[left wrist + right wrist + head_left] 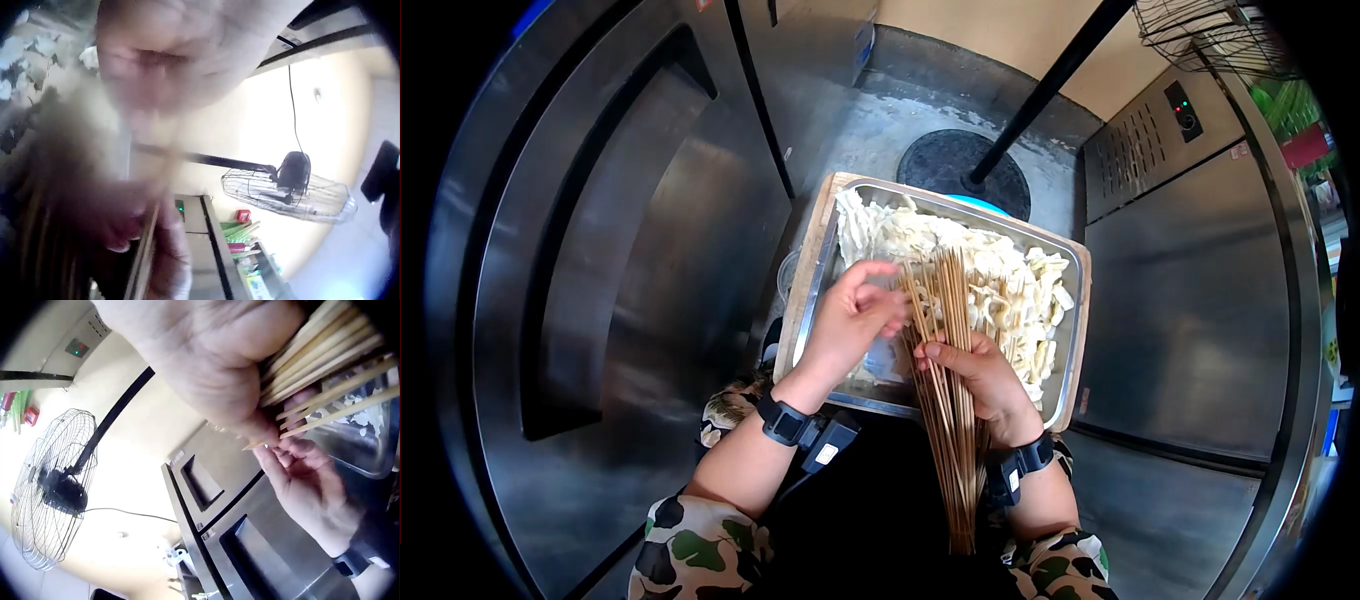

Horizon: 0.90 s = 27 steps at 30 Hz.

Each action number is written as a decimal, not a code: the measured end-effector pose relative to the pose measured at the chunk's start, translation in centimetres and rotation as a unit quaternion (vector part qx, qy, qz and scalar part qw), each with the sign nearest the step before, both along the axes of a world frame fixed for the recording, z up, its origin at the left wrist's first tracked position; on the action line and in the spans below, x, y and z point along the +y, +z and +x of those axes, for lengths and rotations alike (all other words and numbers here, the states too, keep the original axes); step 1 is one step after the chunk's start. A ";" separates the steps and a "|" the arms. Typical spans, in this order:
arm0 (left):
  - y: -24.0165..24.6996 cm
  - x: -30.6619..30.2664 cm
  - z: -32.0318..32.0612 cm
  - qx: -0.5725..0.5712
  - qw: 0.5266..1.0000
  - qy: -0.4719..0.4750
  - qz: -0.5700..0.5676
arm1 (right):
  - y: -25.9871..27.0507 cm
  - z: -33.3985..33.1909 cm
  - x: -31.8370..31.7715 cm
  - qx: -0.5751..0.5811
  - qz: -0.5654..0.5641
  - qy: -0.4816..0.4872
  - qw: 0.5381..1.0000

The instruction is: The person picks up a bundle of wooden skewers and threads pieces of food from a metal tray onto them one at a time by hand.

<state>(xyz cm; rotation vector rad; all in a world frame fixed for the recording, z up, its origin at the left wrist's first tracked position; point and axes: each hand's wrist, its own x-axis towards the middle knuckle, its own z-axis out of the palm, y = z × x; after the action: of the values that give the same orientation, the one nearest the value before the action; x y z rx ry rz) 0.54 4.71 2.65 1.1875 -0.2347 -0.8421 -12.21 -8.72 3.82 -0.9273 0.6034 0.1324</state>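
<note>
A bundle of thin wooden skewers is gripped by my right hand, thumb across the sticks, their upper ends fanned over the tray. My left hand is beside the upper ends, fingers bent and blurred. In the right wrist view the left hand has its thumb and fingertips at the tip of one skewer; whether it pinches it I cannot tell. Pale, whitish strips lie heaped in a metal tray, some behind the skewers.
The tray rests on a wooden board. Steel cabinets stand at left and right. Beyond the tray are a black round base with a pole and a wire-caged fan. A clear container sits left of the board.
</note>
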 end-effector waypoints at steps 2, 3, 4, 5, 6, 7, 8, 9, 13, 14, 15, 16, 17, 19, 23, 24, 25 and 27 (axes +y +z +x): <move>-1.9 1.2 0.0 -0.249 0.949 -0.110 0.163 | 0.0 -0.2 -0.1 0.001 0.000 0.001 1.000; -2.6 1.6 -0.2 -0.366 0.885 -0.161 0.239 | -0.3 -0.2 -0.2 0.000 0.006 0.003 1.000; -2.5 1.8 -0.9 -0.448 0.837 -0.190 0.249 | -0.5 -0.2 -0.3 -0.002 0.013 0.004 1.000; -2.4 1.9 -1.7 -0.526 0.782 -0.216 0.257 | -0.5 -0.3 -0.4 -0.005 0.010 0.003 1.000; -3.2 2.0 -2.3 -0.558 0.756 -0.239 0.246 | -0.5 -0.2 -0.3 -0.009 0.007 0.002 1.000; -3.3 1.9 -2.9 -0.553 0.756 -0.231 0.263 | -0.5 -0.2 -0.2 -0.012 0.004 0.000 1.000; -3.4 1.6 -3.4 -0.549 0.756 -0.222 0.280 | -0.6 -0.3 -0.1 -0.015 0.007 0.000 1.000; -3.3 1.4 -3.7 -0.544 0.755 -0.213 0.296 | -0.6 -0.2 0.0 -0.017 0.009 0.000 1.000; -3.2 1.1 -3.8 -0.564 0.739 -0.194 0.313 | -0.8 -0.1 -0.1 -0.037 0.011 0.015 0.999; -3.4 1.0 -3.8 -0.571 0.740 -0.178 0.307 | -0.7 -0.1 -0.1 -0.041 0.006 0.018 0.999; -3.4 1.0 -3.6 -0.579 0.735 -0.183 0.301 | -0.7 0.0 0.0 -0.041 0.009 0.009 0.999; -3.1 1.1 -3.4 -0.586 0.730 -0.188 0.296 | -0.8 0.0 0.1 -0.040 0.012 0.000 0.999; -3.0 1.3 -3.3 -0.592 0.726 -0.192 0.291 | -0.8 0.0 0.2 -0.037 0.015 -0.008 0.999; -2.8 1.7 -2.3 -0.508 0.804 -0.162 0.263 | -1.1 -0.1 0.0 -0.033 0.010 0.004 0.999; -2.4 2.3 0.2 -0.169 0.971 -0.011 0.167 | -1.2 0.0 0.3 -0.039 -0.010 0.004 0.999; -2.1 2.2 0.8 -0.124 0.982 0.007 0.145 | -1.3 0.0 0.5 -0.043 -0.016 0.004 0.999; -1.5 2.1 1.0 -0.094 0.988 0.020 0.122 | -1.1 0.1 0.6 -0.044 -0.025 0.011 0.999; -0.6 1.5 1.5 -0.033 0.996 0.044 0.073 | -0.7 0.2 0.7 -0.047 -0.042 0.023 0.998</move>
<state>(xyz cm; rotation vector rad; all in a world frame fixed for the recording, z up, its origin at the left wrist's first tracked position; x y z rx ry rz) 2.01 6.21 2.00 1.3549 -0.1746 -0.7534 -12.06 -7.98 3.17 -1.0238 0.5043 0.1039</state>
